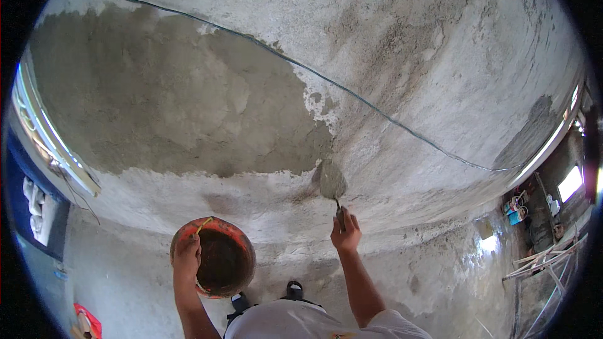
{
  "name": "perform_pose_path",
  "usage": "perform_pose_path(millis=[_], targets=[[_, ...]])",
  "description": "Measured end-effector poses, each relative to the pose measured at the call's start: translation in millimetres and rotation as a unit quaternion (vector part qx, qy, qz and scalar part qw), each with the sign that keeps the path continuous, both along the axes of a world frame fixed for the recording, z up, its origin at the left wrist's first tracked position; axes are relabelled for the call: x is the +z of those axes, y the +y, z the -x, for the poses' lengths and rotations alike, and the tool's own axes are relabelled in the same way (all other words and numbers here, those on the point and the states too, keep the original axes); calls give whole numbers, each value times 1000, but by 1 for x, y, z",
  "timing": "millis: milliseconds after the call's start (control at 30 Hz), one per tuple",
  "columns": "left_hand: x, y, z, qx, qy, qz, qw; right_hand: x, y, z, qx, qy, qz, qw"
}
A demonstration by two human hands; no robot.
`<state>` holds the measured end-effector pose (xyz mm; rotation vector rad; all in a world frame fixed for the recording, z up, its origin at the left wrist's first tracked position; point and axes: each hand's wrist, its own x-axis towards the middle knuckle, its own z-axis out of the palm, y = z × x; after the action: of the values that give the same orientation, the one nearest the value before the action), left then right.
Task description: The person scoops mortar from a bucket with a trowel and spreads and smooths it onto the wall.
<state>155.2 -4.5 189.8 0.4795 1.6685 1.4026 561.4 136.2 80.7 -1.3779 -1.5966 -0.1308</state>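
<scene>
Two grips clenched: with left grip at its rim, hold the round, red, plastic-looking bucket level near the lower edge of the whitish, rough wall; with right grip around the grey, leaf-shaped metal trowel beside the lower-right corner of the dull-grey plaster patch, angle shallowly, press evenly.

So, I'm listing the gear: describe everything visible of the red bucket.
The bucket is round, open and reddish, plastic by its look, with greyish smears. Low in view, left of centre, its mouth faces up; the inside is dark, contents hard to make out. The left hand holds its left side, where a yellow strip, perhaps the handle, shows. Whether it also rests on something is unclear.
</scene>
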Motion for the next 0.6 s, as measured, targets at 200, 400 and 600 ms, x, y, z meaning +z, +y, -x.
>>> perform_pose_path(millis=[200,400,600], targets=[[-3,-5,4,11,1,12,1000,16,-9,2,55,48,-37,997],[-17,-5,2,-34,-10,-30,999,70,43,17,105,23,-67,992],[-8,-12,5,-28,-2,-26,999,33,20,5,121,-54,-18,991]])
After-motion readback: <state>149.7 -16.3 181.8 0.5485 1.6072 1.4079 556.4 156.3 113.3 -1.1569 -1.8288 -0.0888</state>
